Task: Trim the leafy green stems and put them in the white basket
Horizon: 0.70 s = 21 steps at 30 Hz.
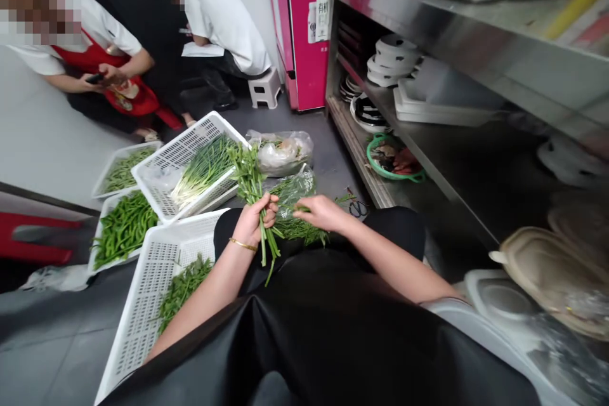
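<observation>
My left hand (254, 219), with a gold bracelet on its wrist, is closed around a bunch of leafy green stems (250, 185) that stands up over my black-aproned lap. My right hand (322, 210) reaches into a pile of loose green stems (297, 228) lying on my knees by a clear plastic bag (295, 189); its fingers curl down onto the stems. To my left, a white perforated basket (152, 279) holds trimmed greens (183, 288).
Other white baskets hold scallions (202, 168), green beans (122, 228) and more greens (124, 168). A steel shelf unit (428, 133) with plates and a green colander (392, 158) stands on the right. Scissors (356, 206) lie on the floor. Two people sit at the back left.
</observation>
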### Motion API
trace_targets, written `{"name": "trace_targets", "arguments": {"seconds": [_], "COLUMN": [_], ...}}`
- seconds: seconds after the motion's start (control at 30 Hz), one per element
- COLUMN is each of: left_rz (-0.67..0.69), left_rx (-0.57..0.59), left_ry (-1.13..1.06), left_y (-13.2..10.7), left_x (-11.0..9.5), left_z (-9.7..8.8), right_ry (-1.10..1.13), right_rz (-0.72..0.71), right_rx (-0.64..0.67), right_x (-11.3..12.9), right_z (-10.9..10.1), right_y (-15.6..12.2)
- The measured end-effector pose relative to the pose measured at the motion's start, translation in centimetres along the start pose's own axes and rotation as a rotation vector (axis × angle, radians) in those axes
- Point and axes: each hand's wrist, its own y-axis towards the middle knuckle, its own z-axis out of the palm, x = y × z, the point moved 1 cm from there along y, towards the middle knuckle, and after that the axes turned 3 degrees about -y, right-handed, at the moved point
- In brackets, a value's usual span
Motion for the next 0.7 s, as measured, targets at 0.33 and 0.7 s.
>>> {"name": "trace_targets", "arguments": {"seconds": [0.33, 0.7], "left_rz": [-0.148, -0.194], "left_rx": [0.079, 0.216], "left_ry": [-0.068, 0.232], "left_y": [0.0, 0.5], "left_x": [3.0, 1.4], "left_z": [1.1, 1.3], "right_ry": [0.807, 0.351], "right_rz": [0.342, 0.335], "right_rx": [-0.33, -0.521], "right_x": [-2.5, -6.2], "right_z": [1.7, -5.1], "right_y": [-2.7, -3.5]}}
